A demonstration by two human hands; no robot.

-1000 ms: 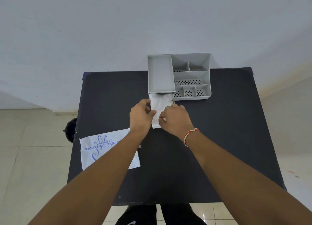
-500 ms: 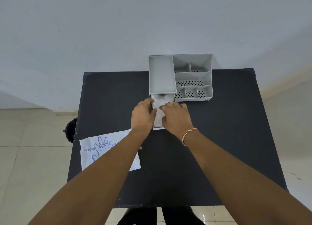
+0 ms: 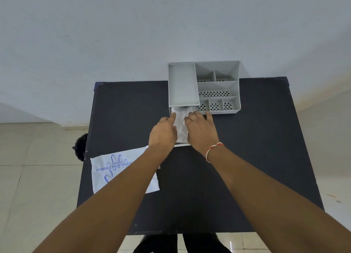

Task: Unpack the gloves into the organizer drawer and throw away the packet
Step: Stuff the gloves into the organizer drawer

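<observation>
Both hands press flat on the gloves (image 3: 180, 125), a crumpled white stack lying in the pulled-out drawer (image 3: 182, 144) of the grey organizer (image 3: 218, 85). Left hand (image 3: 163, 133) fingers lie together on the stack's left edge; right hand (image 3: 201, 131) fingers are slightly spread, gripping nothing. Packet (image 3: 106, 169) lies flat, well apart, at the black table (image 3: 247, 157)'s left edge.

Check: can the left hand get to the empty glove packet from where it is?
Probably yes. The packet lies flat on the table near its left edge, partly under the left forearm, nothing on top. The left hand is at the drawer, pressing the gloves; it only needs to draw back.
</observation>
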